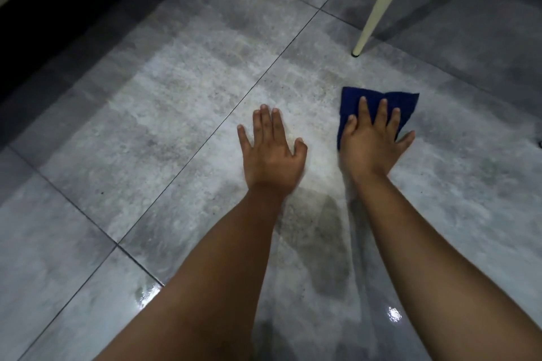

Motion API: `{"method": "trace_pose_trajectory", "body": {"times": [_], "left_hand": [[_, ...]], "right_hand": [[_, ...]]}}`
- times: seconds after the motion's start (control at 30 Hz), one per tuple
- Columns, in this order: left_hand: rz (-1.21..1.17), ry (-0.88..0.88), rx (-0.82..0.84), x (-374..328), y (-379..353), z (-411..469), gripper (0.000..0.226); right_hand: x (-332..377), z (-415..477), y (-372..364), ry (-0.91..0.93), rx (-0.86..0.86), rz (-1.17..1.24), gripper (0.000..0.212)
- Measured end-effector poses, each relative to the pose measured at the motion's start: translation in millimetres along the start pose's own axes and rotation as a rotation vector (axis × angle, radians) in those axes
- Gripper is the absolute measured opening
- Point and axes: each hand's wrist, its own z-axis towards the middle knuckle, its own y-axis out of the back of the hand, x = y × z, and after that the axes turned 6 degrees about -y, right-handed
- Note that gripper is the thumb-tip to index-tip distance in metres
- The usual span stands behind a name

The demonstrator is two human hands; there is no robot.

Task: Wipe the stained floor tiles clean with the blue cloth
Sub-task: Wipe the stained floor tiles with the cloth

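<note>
Right hand (372, 138) spread flat, pressing folded dark-blue cloth (381, 105) onto grey glossy floor tiles (176, 102). Left hand (271, 149) flat on bare tile, left of cloth. Cream tapered furniture leg (378, 6) stands beyond cloth.

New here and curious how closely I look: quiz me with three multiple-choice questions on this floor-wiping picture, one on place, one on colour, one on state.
1. Where is the cloth? A) under the right hand B) on a shelf C) in a bucket
2. What colour is it? A) red B) blue C) white
3. How is the left hand? A) clenched B) gripping a brush C) flat on the tile
Answers: 1 A, that hand presses on it; 2 B, dark blue against the grey tile; 3 C, palm down, holding nothing.
</note>
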Motion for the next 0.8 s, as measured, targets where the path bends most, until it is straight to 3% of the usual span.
{"method": "trace_pose_trajectory", "body": {"times": [0.2, 0.4, 0.5, 0.63, 0.7, 0.8], "left_hand": [[-0.008, -0.011, -0.022, -1, 1, 0, 0.077], [0.003, -0.018, -0.046, 0, 1, -2, 0.076], [-0.004, -0.026, -0.048, 0, 0, -3, 0.076], [0.001, -0.019, -0.024, 0, 1, -1, 0.079], [0.005, -0.019, -0.017, -1, 2, -1, 0.080], [0.016, -0.021, -0.010, 0, 3, -1, 0.082]], "right_hand": [[-26, -25, 5, -0.160, -0.033, 0.009, 0.053], [-12, -4, 5, 0.069, 0.031, -0.045, 0.052], [-39, 27, 11, -0.081, 0.014, -0.029, 0.053], [-52, -4, 13, -0.264, -0.024, 0.009, 0.054], [-35, -24, 9, -0.222, 0.003, 0.017, 0.053], [-9, -19, 3, 0.017, 0.060, -0.022, 0.053]]}}
